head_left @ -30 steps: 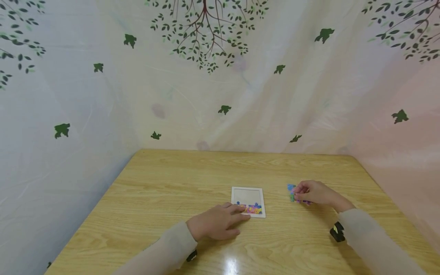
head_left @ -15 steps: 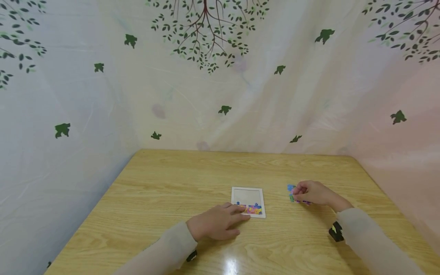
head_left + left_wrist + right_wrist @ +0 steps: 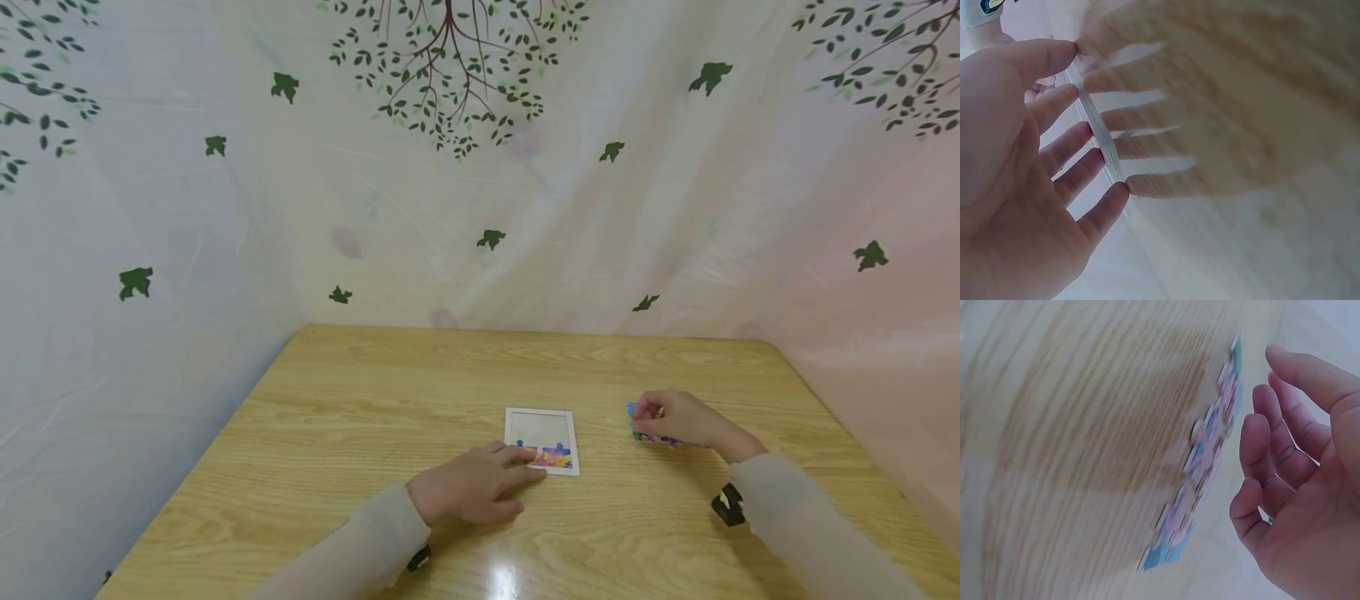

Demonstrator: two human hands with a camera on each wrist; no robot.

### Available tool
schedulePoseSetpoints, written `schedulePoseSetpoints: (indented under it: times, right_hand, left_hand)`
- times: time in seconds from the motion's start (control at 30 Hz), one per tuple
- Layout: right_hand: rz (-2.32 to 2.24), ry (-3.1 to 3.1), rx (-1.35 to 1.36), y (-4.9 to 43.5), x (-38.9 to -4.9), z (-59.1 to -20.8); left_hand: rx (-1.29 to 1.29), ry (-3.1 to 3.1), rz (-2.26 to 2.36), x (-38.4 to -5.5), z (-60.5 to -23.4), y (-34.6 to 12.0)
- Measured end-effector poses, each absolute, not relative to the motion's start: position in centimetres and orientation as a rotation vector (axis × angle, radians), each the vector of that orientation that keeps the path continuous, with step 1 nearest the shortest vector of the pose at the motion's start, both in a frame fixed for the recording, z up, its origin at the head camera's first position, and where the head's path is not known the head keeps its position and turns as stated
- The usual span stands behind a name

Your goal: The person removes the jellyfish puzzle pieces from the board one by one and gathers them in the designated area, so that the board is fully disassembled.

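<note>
My left hand (image 3: 480,483) rests with spread, straight fingers on the near left part of a white puzzle frame (image 3: 576,437). Joined jigsaw pieces (image 3: 557,457) in yellow, pink and blue fill the strip along the frame's near side, partly hidden under those fingers. In the left wrist view the fingertips lie along the thin edge of the frame (image 3: 1100,128). Right of the frame, my right hand (image 3: 678,419) hovers over a group of loose jigsaw pieces (image 3: 1204,447), fingers loosely bent. Nothing shows between its thumb and fingers in the right wrist view.
Both hands work over a wooden table (image 3: 375,392). A pale curtain (image 3: 405,208) printed with leaves and branches hangs behind it and along the sides. Each wrist wears a black strap device (image 3: 727,505).
My right hand has shifted slightly left and away from me over the loose pieces, so more purple ones show along their near side. The left hand stays still on the frame.
</note>
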State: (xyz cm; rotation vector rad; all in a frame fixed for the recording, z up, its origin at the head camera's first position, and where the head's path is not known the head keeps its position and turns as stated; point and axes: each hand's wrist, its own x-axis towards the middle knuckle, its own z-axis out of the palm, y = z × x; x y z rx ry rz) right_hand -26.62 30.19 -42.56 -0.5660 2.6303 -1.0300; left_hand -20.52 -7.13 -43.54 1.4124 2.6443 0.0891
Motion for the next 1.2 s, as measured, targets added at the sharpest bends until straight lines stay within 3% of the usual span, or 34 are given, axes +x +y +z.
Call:
schedulePoseSetpoints:
  times: [1.2]
  right_hand:
    - [-0.95,2.579,-0.906,21.0,-25.0,-43.4]
  left_hand:
    - [1.338,2.663,0.125,-20.7,-43.3,-6.5]
